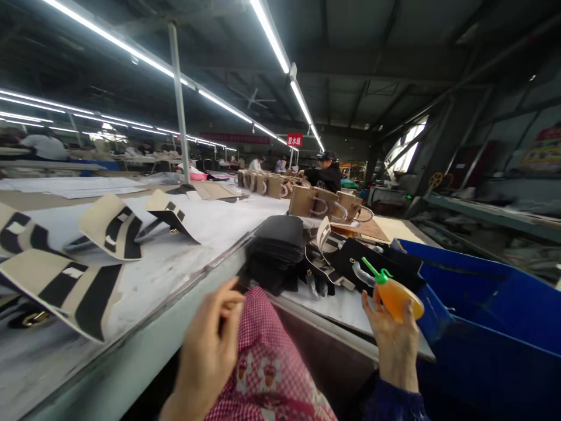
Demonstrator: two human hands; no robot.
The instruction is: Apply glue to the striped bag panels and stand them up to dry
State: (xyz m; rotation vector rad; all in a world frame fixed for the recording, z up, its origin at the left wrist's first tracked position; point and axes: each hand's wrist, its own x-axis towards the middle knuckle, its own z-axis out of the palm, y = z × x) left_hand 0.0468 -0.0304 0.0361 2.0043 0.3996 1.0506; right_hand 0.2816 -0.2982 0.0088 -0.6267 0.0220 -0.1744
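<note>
My right hand point(392, 336) is wrapped round a small orange squeeze bottle point(397, 295) with a green nozzle, held up at the table's near edge. My left hand point(209, 351) hovers low in front of me over a red checked cloth point(263, 362); its fingers are curled and pinched together, and what they hold, if anything, is too small to see. Just beyond both hands lie a stack of black pieces point(276, 251) and black and cream bag parts point(333, 263).
Cream panels with black stripes point(65, 286) lie spread on the long white table point(193, 234) to the left. Tan handbags point(324, 202) stand in a row further back. A blue bin point(491, 316) sits at the right. Other people work in the distance.
</note>
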